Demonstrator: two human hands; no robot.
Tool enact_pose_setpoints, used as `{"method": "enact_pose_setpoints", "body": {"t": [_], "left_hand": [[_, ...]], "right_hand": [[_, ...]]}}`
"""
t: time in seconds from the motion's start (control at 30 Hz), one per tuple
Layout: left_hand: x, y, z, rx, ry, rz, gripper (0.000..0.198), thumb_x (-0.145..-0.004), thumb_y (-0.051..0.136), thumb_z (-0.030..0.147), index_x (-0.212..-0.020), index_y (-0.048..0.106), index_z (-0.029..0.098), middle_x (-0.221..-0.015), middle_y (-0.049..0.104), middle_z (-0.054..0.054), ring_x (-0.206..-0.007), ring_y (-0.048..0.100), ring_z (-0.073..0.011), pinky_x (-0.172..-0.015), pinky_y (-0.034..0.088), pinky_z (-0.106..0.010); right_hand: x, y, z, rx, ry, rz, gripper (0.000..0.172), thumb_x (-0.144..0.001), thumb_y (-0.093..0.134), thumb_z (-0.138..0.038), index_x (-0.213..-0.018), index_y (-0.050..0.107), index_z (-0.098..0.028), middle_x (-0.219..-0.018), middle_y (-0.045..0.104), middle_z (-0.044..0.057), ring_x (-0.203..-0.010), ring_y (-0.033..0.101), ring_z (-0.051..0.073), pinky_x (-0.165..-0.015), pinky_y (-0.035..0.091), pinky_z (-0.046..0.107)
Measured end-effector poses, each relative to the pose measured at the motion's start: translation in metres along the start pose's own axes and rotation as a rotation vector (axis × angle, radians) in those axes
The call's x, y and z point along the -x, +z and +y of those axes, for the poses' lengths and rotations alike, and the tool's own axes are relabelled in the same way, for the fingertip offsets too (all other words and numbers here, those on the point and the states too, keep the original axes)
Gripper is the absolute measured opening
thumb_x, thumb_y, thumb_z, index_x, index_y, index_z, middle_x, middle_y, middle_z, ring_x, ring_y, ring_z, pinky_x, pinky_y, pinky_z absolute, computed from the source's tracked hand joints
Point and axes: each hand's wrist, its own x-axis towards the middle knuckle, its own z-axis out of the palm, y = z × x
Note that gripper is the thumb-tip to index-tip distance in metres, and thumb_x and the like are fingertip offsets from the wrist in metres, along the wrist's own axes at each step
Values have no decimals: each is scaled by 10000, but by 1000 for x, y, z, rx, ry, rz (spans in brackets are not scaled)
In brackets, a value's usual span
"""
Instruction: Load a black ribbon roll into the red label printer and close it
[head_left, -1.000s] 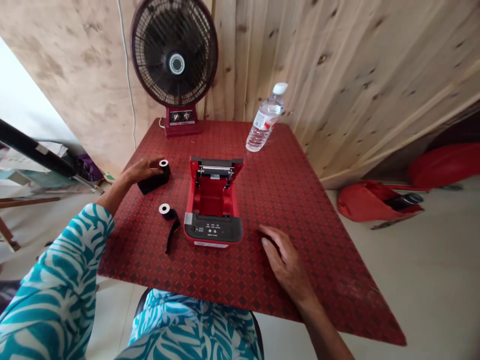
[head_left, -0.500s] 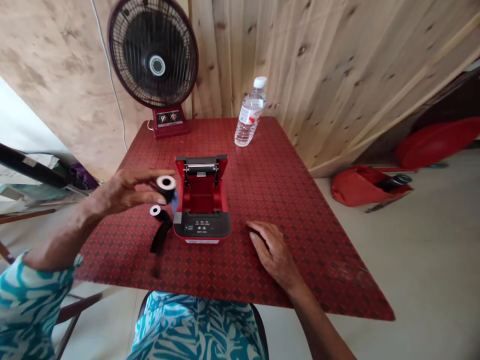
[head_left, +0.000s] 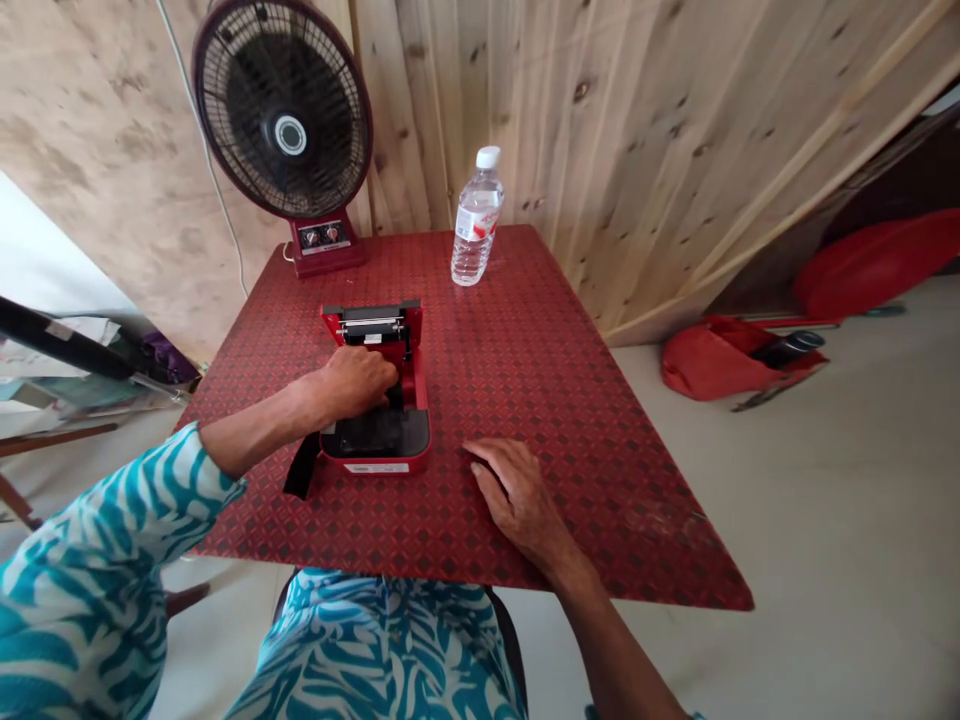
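Observation:
A small red and black label printer (head_left: pixel 379 437) stands on the table with its lid (head_left: pixel 371 322) raised. Over its inner bay is my left hand (head_left: pixel 354 382), fingers curled down into the compartment. They are closed around a black ribbon roll (head_left: pixel 394 393), of which only a dark bit shows below the fingers. A loose black ribbon strip (head_left: pixel 302 466) lies left of the printer; the second roll it came from is hidden behind my forearm. My right hand (head_left: pixel 517 497) rests on the tabletop to the right of the printer, fingers stretched out and holding nothing.
The red patterned table (head_left: pixel 600 480) stands against a wooden wall. A fan (head_left: pixel 289 135) is at its back left corner, and a water bottle (head_left: pixel 476 220) is near the back edge. On the floor to the right lies a red bag (head_left: pixel 705 362) with a dark bottle.
My left hand has moved right, bringing the black roll from beside the printer into its open bay. My right hand stays resting on the table. The view has shifted slightly.

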Motion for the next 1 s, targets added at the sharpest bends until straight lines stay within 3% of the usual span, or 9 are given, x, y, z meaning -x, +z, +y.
{"method": "enact_pose_setpoints", "body": {"t": [0.1, 0.23, 0.4, 0.53, 0.67, 0.77, 1.0], "left_hand": [[-12, 5, -2, -86, 55, -107, 148, -838, 625, 223, -904, 732, 145, -919, 733, -131, -937, 684, -293, -754, 511, -336], [-8, 7, -14, 59, 131, -74, 173, -865, 592, 219, -972, 715, 165, -991, 733, -108, -963, 679, -268, -790, 506, -322], [45, 1, -25, 429, 132, 217, 340, -969, 455, 396, -1199, 633, 221, -1182, 693, -56, -1055, 657, -208, -918, 493, -309], [83, 13, -13, 516, 212, 353, 430, -900, 565, 489, -1223, 608, 209, -1169, 696, -65, -1052, 660, -216, -920, 509, -325], [86, 32, 3, 492, 197, 553, 223, -960, 508, 300, -1077, 648, 172, -1014, 732, -57, -938, 688, -175, -842, 531, -289], [85, 37, 9, 456, 177, 655, 175, -969, 487, 231, -987, 646, 159, -928, 733, -46, -862, 690, -164, -781, 523, -281], [99, 44, 24, 331, 264, 686, 182, -969, 462, 165, -960, 643, 156, -990, 713, -69, -931, 642, -189, -815, 455, -337]], "right_hand": [[0, 1, 0, 13, -17, 2, 259, -947, 431, -226, -1117, 627, -222, -1051, 690, 86, -998, 604, 243, -900, 452, 423], [1, 2, 1, 26, -37, 2, 249, -948, 435, -211, -1115, 619, -202, -1050, 685, 90, -990, 596, 244, -877, 451, 416], [1, 3, 2, 25, -45, 6, 235, -948, 450, -203, -1121, 609, -200, -1052, 677, 88, -994, 586, 247, -880, 445, 418], [1, 3, 3, 28, -49, -2, 228, -944, 465, -196, -1124, 605, -204, -1054, 676, 85, -999, 583, 246, -880, 445, 421], [0, 3, 3, 22, -53, 4, 224, -945, 467, -204, -1121, 606, -213, -1051, 679, 85, -993, 590, 247, -879, 450, 429], [1, 3, 5, 4, -41, 5, 228, -949, 460, -221, -1120, 610, -227, -1047, 681, 84, -992, 599, 247, -880, 459, 434], [-14, -12, 1, -105, 50, -55, 258, -959, 448, -318, -1160, 602, -267, -1137, 653, 76, -1079, 606, 246, -950, 468, 458]]}}
